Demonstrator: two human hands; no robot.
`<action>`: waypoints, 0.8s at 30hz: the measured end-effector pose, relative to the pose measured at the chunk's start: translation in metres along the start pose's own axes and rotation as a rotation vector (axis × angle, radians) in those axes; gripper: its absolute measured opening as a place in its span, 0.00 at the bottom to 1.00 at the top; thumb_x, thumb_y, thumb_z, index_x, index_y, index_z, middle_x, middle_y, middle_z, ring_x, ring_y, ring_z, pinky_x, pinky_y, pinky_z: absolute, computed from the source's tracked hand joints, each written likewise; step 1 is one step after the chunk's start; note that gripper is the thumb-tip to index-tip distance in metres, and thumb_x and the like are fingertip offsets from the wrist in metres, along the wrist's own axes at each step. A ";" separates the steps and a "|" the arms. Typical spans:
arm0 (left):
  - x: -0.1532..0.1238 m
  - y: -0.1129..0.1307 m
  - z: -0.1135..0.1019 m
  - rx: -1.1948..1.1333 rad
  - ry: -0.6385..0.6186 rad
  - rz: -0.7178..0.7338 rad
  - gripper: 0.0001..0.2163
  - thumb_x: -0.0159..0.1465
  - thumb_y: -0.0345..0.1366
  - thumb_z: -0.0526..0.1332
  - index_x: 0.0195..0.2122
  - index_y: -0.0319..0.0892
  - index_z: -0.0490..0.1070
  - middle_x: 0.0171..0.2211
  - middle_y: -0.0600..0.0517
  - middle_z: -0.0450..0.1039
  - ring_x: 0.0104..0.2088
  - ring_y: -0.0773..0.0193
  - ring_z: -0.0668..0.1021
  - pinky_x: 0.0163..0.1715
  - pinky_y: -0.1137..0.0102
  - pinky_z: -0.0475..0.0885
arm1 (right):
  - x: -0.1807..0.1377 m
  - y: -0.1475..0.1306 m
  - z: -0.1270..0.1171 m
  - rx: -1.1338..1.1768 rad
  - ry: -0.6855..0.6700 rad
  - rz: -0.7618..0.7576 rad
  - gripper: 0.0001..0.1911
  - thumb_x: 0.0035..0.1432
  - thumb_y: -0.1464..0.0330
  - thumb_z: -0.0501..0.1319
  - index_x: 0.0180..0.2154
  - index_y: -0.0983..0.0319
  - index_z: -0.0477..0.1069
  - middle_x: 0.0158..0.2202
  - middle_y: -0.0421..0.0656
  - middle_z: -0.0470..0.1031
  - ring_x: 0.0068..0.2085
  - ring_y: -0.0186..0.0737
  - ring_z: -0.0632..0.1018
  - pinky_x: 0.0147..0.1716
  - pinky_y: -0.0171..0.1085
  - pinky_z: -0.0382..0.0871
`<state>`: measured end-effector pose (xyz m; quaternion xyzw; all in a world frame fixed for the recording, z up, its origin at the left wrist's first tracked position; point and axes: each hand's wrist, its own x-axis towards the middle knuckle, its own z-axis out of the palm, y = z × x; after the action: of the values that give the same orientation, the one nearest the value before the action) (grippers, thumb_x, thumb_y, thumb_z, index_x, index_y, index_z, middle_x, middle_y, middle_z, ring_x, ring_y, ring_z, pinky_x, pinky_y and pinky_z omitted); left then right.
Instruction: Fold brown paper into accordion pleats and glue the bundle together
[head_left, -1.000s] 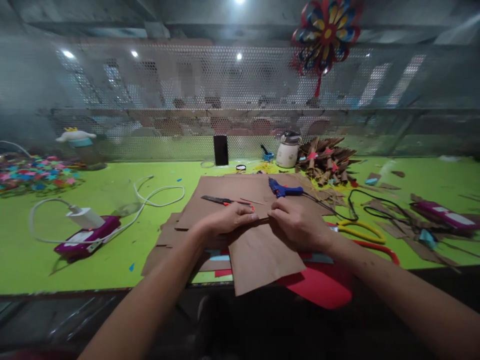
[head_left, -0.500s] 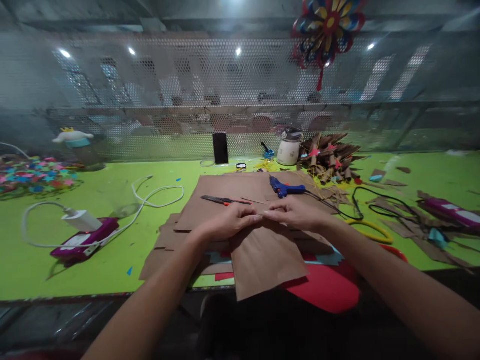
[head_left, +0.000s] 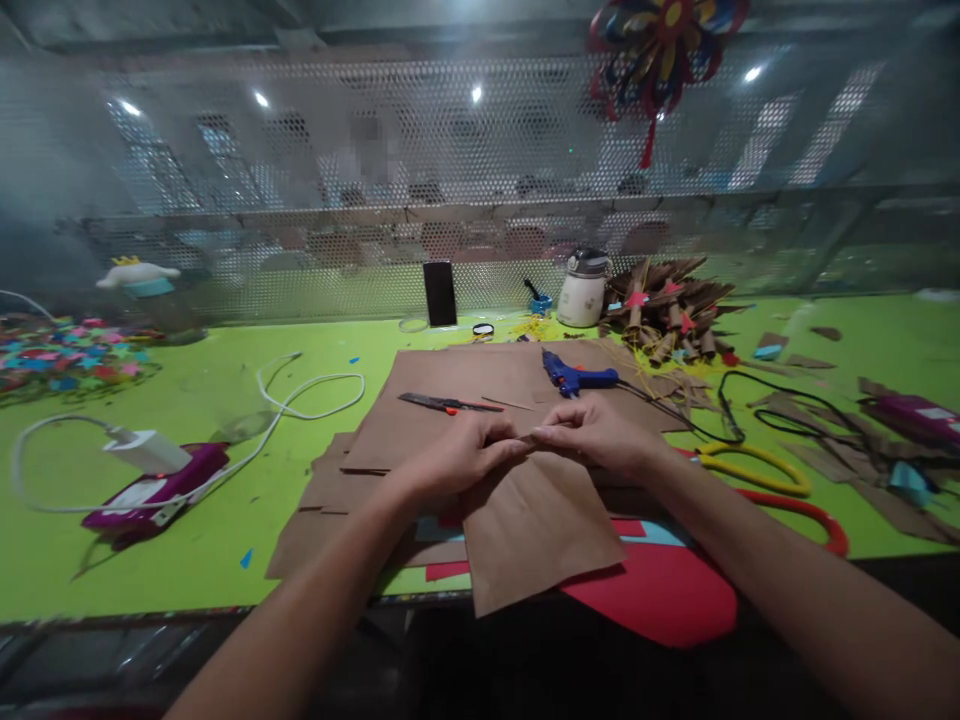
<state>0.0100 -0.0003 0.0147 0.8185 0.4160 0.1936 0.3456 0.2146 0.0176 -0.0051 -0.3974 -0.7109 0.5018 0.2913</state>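
Observation:
A sheet of brown kraft paper (head_left: 538, 520) hangs toward me from my two hands, its near corner past the table edge. My left hand (head_left: 484, 450) pinches the sheet's far edge, which looks rolled or folded over. Close beside it, my right hand (head_left: 585, 430) pinches the same edge between thumb and fingers. Underneath lies a stack of brown paper (head_left: 375, 430). On that stack rest a utility knife (head_left: 442, 403), a thin stick (head_left: 508, 403) and a blue hot glue gun (head_left: 577, 376). Red paper (head_left: 667, 590) sticks out below the sheet.
Scissors with yellow and red handles (head_left: 757, 468) lie right of my right forearm. A purple power strip (head_left: 157, 495) with a white charger is at left. Behind stand a phone (head_left: 440, 295), a white bottle (head_left: 583, 290) and a pile of brown paper rolls (head_left: 667, 310).
My fingers have curled further over the sheet's far edge, which is rolled a little more toward me. The view has shifted slightly, showing more of the scissors' handles.

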 end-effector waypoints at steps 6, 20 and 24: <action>-0.002 -0.003 -0.007 -0.143 -0.090 -0.023 0.14 0.59 0.45 0.55 0.29 0.37 0.67 0.24 0.55 0.63 0.24 0.71 0.63 0.23 0.75 0.57 | -0.004 0.008 -0.010 -0.037 -0.097 -0.069 0.21 0.53 0.53 0.56 0.22 0.65 0.63 0.17 0.33 0.51 0.18 0.25 0.52 0.17 0.31 0.41; -0.001 -0.010 -0.004 -0.078 -0.132 -0.031 0.11 0.59 0.40 0.56 0.32 0.36 0.67 0.24 0.54 0.65 0.25 0.69 0.66 0.24 0.74 0.57 | -0.005 -0.004 -0.004 -0.245 -0.156 -0.169 0.14 0.52 0.60 0.59 0.35 0.64 0.73 0.31 0.42 0.72 0.32 0.34 0.69 0.30 0.32 0.61; -0.002 -0.007 -0.003 -0.056 -0.125 -0.016 0.10 0.60 0.40 0.55 0.32 0.37 0.67 0.23 0.54 0.64 0.25 0.70 0.66 0.24 0.75 0.57 | -0.005 -0.009 0.000 -0.324 -0.124 -0.202 0.14 0.54 0.62 0.57 0.31 0.66 0.73 0.26 0.40 0.70 0.29 0.32 0.67 0.28 0.31 0.58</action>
<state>0.0035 0.0026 0.0120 0.8157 0.3948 0.1507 0.3951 0.2155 0.0116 0.0032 -0.3340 -0.8353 0.3726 0.2279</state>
